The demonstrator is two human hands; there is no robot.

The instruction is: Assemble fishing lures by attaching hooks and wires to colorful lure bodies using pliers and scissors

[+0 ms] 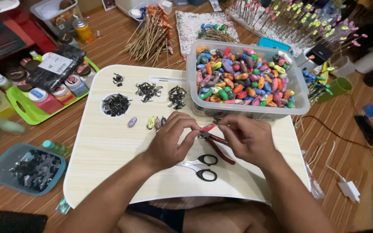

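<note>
Small red-handled metal pliers (214, 140), stiff and light, are gripped by the right hand (247, 138); left hand (169, 140) fingers are pinched on something tiny, best held by its edges.

Our hands meeting over the bench (109, 151), left hand (169, 140) pinching a small piece, right hand (247, 138) gripping red pliers (216, 142), scissors (201, 167) just below, tub (301, 92) of coloured beads beyond, metal bits (148, 90) scattered nearby

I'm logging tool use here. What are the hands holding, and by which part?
The right hand grips red-handled pliers by the handles; the left hand pinches something tiny at their jaws, too small to identify.
</note>
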